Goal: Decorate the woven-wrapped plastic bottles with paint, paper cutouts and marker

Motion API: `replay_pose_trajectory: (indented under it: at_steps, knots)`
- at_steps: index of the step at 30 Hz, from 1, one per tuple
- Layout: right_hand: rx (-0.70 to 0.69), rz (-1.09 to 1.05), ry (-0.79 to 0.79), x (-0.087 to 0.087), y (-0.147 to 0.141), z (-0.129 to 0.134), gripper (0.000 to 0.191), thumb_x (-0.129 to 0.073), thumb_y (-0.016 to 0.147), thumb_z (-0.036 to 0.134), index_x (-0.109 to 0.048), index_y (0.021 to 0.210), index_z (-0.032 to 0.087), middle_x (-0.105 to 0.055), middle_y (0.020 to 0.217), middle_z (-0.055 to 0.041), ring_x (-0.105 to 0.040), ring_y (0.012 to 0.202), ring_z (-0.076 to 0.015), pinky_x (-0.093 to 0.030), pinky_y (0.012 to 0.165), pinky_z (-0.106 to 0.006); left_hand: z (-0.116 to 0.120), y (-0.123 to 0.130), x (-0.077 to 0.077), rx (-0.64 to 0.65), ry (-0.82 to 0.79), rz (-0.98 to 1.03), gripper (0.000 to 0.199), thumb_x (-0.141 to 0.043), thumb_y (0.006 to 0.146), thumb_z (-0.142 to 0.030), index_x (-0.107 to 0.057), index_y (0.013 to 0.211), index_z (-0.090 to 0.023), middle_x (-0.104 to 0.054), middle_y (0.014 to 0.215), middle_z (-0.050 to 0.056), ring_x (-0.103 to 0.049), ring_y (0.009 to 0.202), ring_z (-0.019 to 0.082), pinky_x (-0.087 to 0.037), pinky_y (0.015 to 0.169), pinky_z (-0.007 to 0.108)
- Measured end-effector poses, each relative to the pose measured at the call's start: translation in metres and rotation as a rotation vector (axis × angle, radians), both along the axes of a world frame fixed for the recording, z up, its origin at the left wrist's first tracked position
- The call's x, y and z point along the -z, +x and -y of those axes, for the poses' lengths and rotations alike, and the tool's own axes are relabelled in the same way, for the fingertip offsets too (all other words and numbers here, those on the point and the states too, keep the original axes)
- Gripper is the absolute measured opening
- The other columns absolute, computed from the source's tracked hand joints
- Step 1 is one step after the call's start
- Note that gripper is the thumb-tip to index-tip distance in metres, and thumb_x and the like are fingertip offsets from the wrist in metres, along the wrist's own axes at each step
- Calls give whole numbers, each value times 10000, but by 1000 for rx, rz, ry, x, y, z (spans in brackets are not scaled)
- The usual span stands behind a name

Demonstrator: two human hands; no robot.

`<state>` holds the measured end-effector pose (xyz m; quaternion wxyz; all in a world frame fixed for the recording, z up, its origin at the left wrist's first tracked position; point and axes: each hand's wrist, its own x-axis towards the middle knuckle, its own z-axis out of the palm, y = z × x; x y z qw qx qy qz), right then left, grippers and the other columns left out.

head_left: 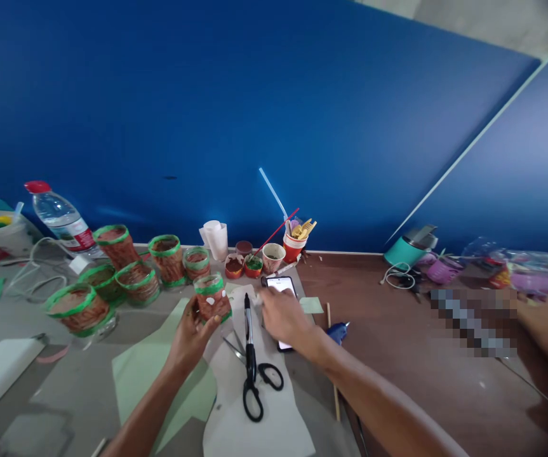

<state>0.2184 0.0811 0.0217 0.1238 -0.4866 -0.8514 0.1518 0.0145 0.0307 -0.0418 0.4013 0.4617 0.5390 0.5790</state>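
My left hand point(198, 327) is wrapped round a small painted cup point(213, 303), brown with green bands at rim and base and white spots on its side. Just right of the cup, my right hand point(280, 311) reaches across a lit phone point(280, 285). Its fingers are curled together and a little blurred; whether anything is between them is hidden. Below the hands, black-handled scissors point(253, 400) and a black-and-grey marker point(249, 336) lie on a cut sheet of white paper point(254, 438).
Several brown-and-green cups point(138, 282) stand left, beside a water bottle point(66, 219). Paint pots point(234, 266) and a cup of wooden cutlery point(295, 247) line the blue wall. A blue glue gun point(338, 332) lies right, near a wooden stick point(336, 400). Another person's hand point(538, 317) is far right.
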Motion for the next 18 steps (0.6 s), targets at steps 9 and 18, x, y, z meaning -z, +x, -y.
replay_pose_trajectory:
  at_steps: [9,18]
  knots:
    - [434,-523,-190,0,27,-88,197,-562,853,157,-637,1035,142,-705,843,-61,-658,701,-172,-465,643,-255,-1,-4,9,6,-19,50,675,-751,682,-459,-475,1222,-164,-580,1307,192,-559,1206,332,-410,1028,479]
    - [624,-836,-471,-10,8,-138,323,-575,927,314,-558,1209,159,-592,1202,-92,-619,1002,-221,-537,834,-424,1,0,6,58,-17,89,680,-765,663,-478,-492,1200,-163,-599,1287,192,-542,1223,347,-403,1038,499]
